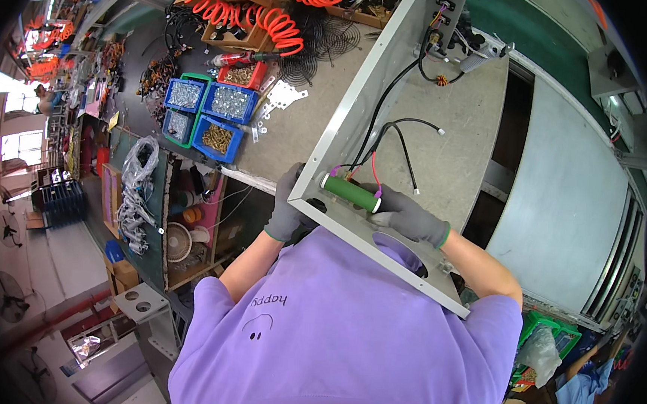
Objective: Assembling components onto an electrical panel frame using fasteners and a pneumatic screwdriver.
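A light grey sheet-metal housing [346, 113] stands at an angle in front of me, its near corner close to my chest. My left hand [287, 207], in a grey glove, grips that corner from outside, with some fingers hidden behind the metal. Inside the near wall lies a green tubular resistor [353, 193] with purple-sleeved wire ends. My gloved right hand [411, 217] reaches into the housing and holds the resistor near its right end; the fingertips are partly hidden. Black cables [379, 142] with white connectors run along the housing beside it.
Blue bins of screws [231, 102], a red-handled power tool [236, 58] and flat metal plates [286, 94] lie on the bench to the left. Orange coiled air hoses [279, 30] hang at the back. A roller conveyor with a large pale panel [560, 196] stands right.
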### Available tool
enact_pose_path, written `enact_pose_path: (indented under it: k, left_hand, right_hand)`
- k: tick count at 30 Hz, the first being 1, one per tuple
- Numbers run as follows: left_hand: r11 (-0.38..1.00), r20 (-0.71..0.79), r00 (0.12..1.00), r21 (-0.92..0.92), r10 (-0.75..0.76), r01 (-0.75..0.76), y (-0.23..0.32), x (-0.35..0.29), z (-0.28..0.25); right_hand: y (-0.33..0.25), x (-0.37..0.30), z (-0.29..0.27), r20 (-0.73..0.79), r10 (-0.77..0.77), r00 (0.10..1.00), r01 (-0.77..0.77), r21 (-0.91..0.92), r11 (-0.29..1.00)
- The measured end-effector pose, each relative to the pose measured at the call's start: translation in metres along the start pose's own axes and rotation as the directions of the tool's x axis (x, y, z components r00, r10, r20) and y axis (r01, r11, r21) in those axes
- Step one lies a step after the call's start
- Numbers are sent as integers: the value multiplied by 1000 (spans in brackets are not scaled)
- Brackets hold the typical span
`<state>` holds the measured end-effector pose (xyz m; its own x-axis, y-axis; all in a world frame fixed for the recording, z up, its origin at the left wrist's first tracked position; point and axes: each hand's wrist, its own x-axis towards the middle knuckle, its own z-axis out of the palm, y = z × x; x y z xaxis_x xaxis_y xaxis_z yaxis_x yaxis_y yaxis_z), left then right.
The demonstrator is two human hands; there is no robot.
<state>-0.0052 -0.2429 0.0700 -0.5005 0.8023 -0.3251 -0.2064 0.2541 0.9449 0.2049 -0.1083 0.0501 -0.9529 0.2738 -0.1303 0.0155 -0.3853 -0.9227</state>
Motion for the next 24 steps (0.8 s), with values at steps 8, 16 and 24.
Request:
enact_pose_path:
  k: [8,16,24]
  left_hand:
    - [996,32,999,-80,-36,39,1,-6,6]
    - [903,77,970,-353,-232,244,2,-2,8]
    - [942,78,988,-303,-131,148,8,-5,12]
  right_hand:
    - [-17,-8,-20,128,214,968,-198,-128,972]
    - [-5,-9,-17,137,220,966,-238,132,962]
    - [-22,-12,-5,-43,203,978,-207,-232,950]
